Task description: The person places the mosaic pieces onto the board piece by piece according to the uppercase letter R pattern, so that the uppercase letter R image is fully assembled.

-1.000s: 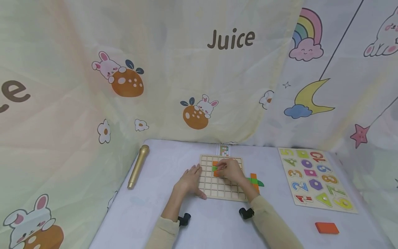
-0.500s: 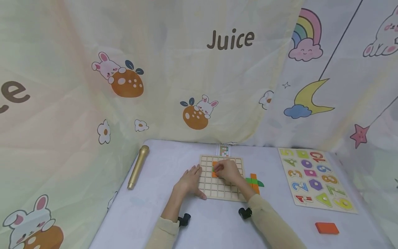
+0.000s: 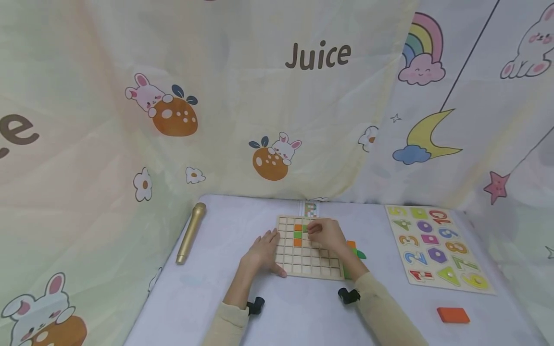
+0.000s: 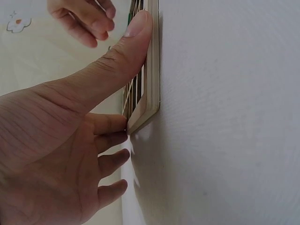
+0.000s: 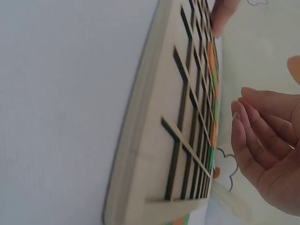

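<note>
The grid board is laid on the white table, its left edge steadied by the straight-fingered left hand. Small blocks are being seated in upper cells, it seems. The right hand is narrowed; whether anything is held cannot be told. Spare blocks beyond the right edge would probably be needed next; nearside, open room is left.

Our left forearm and right forearm reach from near to far, slanting inward. Our left hand lies palm down, fingers straight and slightly spread, thumb stretched out nearer. Farther and to the right, our right hand is raised, fingers bent, tips gathered by the thumb.
</note>
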Demonstrator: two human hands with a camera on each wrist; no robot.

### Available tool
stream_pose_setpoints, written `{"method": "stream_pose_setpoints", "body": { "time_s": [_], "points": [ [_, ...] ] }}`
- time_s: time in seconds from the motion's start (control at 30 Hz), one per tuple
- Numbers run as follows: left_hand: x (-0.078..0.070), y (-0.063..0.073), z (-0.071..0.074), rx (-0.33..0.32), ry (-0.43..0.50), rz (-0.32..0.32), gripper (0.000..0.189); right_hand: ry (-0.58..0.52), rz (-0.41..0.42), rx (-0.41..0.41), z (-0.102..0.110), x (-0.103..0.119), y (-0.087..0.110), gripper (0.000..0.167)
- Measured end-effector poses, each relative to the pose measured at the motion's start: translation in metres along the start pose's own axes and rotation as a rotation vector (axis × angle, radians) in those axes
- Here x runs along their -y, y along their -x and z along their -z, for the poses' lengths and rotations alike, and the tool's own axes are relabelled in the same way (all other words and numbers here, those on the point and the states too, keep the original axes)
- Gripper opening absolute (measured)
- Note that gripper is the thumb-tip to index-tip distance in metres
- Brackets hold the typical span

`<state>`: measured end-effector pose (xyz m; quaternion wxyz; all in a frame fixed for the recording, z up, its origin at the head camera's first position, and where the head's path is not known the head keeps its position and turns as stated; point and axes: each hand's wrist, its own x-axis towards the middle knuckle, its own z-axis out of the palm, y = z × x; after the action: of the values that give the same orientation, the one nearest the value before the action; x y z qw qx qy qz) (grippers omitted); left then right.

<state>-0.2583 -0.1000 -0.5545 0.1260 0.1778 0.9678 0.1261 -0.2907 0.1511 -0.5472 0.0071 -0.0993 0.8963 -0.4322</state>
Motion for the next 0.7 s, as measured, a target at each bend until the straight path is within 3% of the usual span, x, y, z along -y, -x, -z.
{"method": "stream_pose_setpoints", "body": {
  "time_s": [0.3,0.7],
  "points": [
    [-0.002,0.0,0.002,-0.004,0.008,0.004,0.14,-0.022,-0.009,-0.058,0.032,-0.009,0.012,0.025],
    [-0.002,-0.001,-0.001,-0.012,0.015,0.01,0.138,0.06,-0.03,-0.112,0.059,-0.03,0.033,0.024]
  ]
}}
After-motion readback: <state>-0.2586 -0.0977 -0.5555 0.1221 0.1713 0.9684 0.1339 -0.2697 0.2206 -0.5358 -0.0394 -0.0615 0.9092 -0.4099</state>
